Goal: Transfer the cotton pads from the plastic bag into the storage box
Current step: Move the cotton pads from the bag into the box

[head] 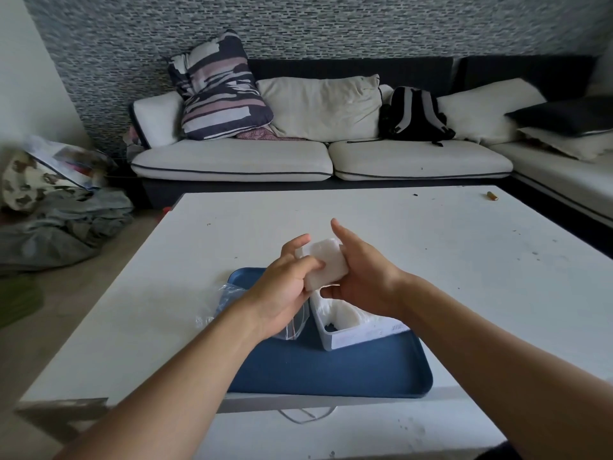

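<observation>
1. White, soft cotton pads (326, 265), a blocky stack, gripped between left hand (285, 287) and right hand (360, 277) above the storage box (348, 330).
2. Crinkled clear plastic bag (219, 300) lies on the smooth blue tray (331, 370).

tray (331, 373) on counter (431, 247), near its front edge | storage box (351, 338) on tray, right part, cotton pads (341, 315) in it | plastic bag (215, 302) left of box, over tray's left rim | pad stack (326, 265) between both hands, above box | sofa (331, 157) behind counter
</observation>
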Available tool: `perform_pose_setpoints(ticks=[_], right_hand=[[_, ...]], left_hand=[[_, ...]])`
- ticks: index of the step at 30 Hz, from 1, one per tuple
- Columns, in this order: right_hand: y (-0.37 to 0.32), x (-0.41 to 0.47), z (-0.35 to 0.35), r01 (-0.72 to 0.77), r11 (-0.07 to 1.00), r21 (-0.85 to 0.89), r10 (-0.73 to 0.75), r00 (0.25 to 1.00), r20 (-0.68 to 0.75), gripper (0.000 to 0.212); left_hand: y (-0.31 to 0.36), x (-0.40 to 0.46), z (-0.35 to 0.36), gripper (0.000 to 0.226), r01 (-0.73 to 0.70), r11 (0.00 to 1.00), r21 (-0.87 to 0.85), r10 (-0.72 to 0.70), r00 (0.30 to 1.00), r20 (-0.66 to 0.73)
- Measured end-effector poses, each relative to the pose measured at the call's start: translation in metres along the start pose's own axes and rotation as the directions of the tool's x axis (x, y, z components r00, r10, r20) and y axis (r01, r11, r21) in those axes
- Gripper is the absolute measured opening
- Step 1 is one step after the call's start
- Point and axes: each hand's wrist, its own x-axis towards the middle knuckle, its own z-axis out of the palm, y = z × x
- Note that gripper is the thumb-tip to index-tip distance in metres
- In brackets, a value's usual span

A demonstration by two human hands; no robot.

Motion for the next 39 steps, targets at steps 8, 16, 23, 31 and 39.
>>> perform_pose_setpoints(ticks=[8,16,23,31,39], right_hand=[[0.001,0.003,-0.003,-0.038,0.997,-0.068,0.039,0.999,0.017,0.086],[-0.001,-0.002,-0.002,0.007,0.992,-0.127,-0.006,1.000,0.008,0.047],[-0.007,-0.010,-0.003,0.385,0.393,-0.835,-0.718,0.696,-0.017,0.030],[-0.004,-0.002,-0.001,0.305,0.558,-0.772,-0.679,0.703,-0.213,0.002],[-0.003,-0.003,0.007,0.164,0.904,-0.396,-0.349,0.818,-0.457,0.014]], left_hand=[[0.005,-0.004,0.001,0.034,0.053,0.995,-0.086,-0.045,0.994,0.099],[-0.004,0.005,0.001,0.034,0.006,0.998,-0.061,-0.012,0.995,-0.099],[0.003,0.005,0.005,0.030,-0.020,0.952,-0.306,-0.037,0.983,-0.178],[0.007,-0.001,0.010,0.032,-0.052,0.960,-0.273,0.001,0.983,-0.183],[0.012,-0.003,0.008,0.027,-0.079,0.910,-0.406,-0.030,0.966,-0.255]])
